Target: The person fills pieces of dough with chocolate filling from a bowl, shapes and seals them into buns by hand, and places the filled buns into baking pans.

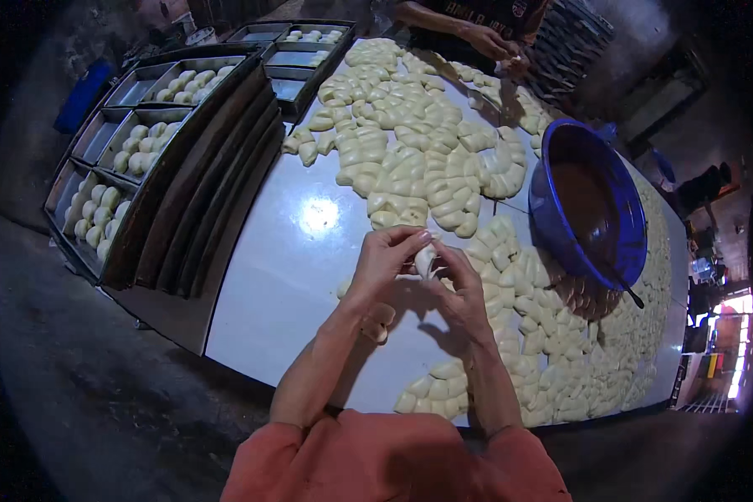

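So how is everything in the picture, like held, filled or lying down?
Left hand: pinching a small dough piece
Right hand: gripping it too
Small dough piece: held above the white table
Dough clusters: lying spread out
Blue basin: partly filled, brown contents
Dark handle: sticking out over the rim

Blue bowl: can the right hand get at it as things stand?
Probably yes: only low dough pieces lie between the right hand and the bowl, though that hand holds another dough piece.
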The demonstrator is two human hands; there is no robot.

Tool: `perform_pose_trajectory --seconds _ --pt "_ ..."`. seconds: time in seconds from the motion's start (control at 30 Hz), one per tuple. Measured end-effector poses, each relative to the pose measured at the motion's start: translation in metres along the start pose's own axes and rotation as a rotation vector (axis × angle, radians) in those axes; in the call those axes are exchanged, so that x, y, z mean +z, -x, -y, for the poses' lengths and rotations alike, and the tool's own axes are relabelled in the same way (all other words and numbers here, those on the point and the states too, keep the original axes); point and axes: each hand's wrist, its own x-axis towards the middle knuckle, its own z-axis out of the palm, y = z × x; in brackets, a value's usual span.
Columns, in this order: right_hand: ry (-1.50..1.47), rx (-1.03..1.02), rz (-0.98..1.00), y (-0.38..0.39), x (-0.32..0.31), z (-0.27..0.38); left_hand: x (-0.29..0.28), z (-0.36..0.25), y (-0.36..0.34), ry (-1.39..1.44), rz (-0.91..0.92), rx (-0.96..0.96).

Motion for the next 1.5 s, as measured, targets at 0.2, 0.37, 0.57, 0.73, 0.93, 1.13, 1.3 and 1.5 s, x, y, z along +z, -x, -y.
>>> perform_pose_trajectory --seconds 0.2,0.37,0.57,0.73,0.93,1.13,1.3,1.5 --pt "0.348 -0.326 -0.097 -0.005 -0.005 -0.023 0.008 0.006 0.020 0.009 0.059 0.118" --pt "0.066 -0.314 -0.402 -0.003 0.024 -0.036 0.003 0.021 0.011 0.009 0.095 0.145" --pt "0.434 -0.368 -0.397 -0.003 0.016 -0.038 0.002 0.023 0.027 -0.153 0.138 0.111" --pt "0.529 -0.104 -0.171 0.008 0.015 -0.013 -0.013 0.017 0.029 -0.210 0.027 0.027" --pt "0.454 -0.054 0.122 0.034 0.019 -0.003 -0.030 0.029 0.051 -0.223 -0.076 0.052" --pt "0.415 0.379 0.209 0.037 0.025 -0.026 -0.058 0.050 0.118 -0.692 -0.296 0.237" --pt "0.779 0.033 0.201 0.031 0.037 0.007 -0.031 0.061 0.148 -0.877 -0.274 0.167" --pt "0.729 -0.043 0.414 0.033 0.045 -0.011 -0.026 0.096 0.127 -0.876 -0.405 0.188"
